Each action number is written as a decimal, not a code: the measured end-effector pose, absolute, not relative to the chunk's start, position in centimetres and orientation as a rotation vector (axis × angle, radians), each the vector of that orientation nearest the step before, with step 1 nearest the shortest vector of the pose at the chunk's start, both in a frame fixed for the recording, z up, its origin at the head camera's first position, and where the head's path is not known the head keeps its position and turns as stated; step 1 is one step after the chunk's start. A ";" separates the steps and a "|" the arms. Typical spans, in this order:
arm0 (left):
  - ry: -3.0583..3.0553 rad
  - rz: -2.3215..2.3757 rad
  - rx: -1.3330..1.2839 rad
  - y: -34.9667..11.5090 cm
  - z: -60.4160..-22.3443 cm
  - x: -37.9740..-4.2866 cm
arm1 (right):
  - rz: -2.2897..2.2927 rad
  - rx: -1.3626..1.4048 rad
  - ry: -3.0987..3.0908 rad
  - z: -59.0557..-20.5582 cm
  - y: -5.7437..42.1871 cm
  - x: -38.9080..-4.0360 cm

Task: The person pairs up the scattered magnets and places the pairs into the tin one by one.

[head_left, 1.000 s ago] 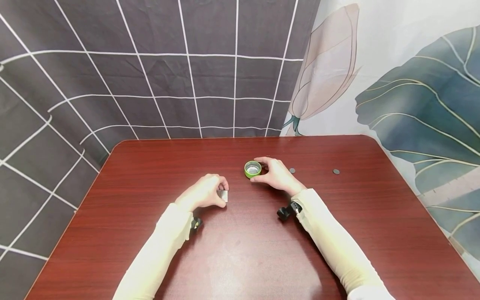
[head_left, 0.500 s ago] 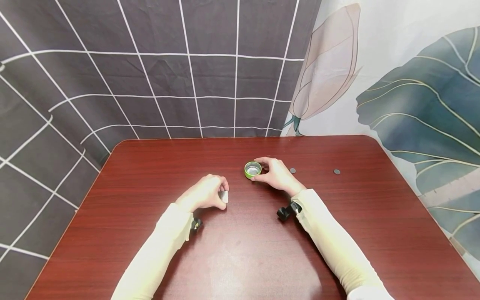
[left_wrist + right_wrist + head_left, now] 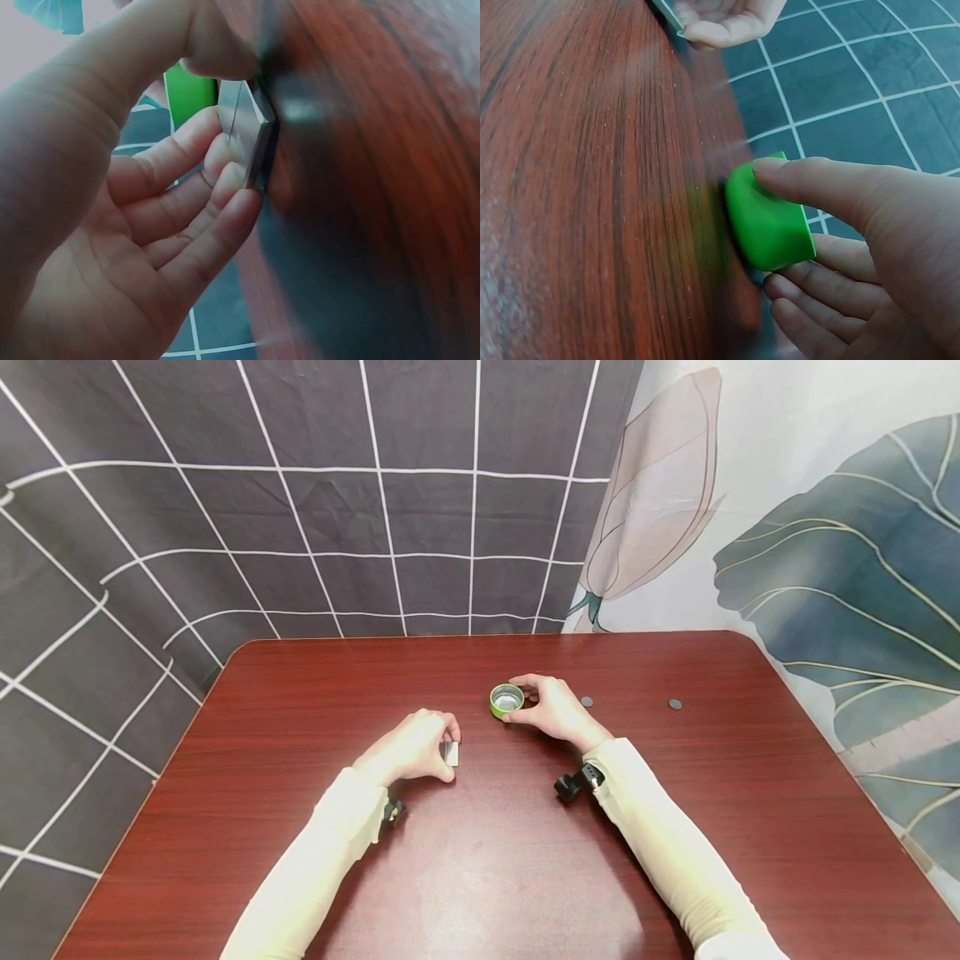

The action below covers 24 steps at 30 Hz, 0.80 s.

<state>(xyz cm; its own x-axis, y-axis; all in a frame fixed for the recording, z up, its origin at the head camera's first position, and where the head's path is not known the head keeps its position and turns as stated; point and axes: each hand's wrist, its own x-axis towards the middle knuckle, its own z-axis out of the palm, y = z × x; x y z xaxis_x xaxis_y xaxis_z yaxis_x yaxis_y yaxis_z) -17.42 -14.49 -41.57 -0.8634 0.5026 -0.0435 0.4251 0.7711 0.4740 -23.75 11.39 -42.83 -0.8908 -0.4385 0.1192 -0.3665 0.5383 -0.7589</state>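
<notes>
Your left hand pinches a silver block between thumb and fingertips, low over the tabletop. Your right hand grips a green tin from its right side, thumb on the near wall and fingers on the far one. The tin sits beyond and to the right of the block, with bare tabletop between them.

Your right hand lies between the tin and a grey disc, which rests just beside the knuckles. A second grey disc lies farther right, well apart. A dark cloth with white grid lines hangs behind the tabletop; a floral cloth hangs to its right.

The block is flat-sided and straight-edged, with a metallic sheen and a thin line across its face. The tin is round and shallow, its outside smooth green, its inside silvery, its mouth facing up. Both discs are flat and round. The tabletop is reddish-brown with dark, streaked grain and a glossy reflection nearest you.
</notes>
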 end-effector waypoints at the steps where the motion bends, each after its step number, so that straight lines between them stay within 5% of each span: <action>1: 2.798 0.690 0.741 -14.5 -41.7 -17.4 | -1.290 -0.702 2.677 -42.8 11.4 -23.7; 24: 2.834 0.978 0.751 -15.4 -41.8 -17.9 | -1.271 -0.697 2.672 -42.6 11.4 -23.5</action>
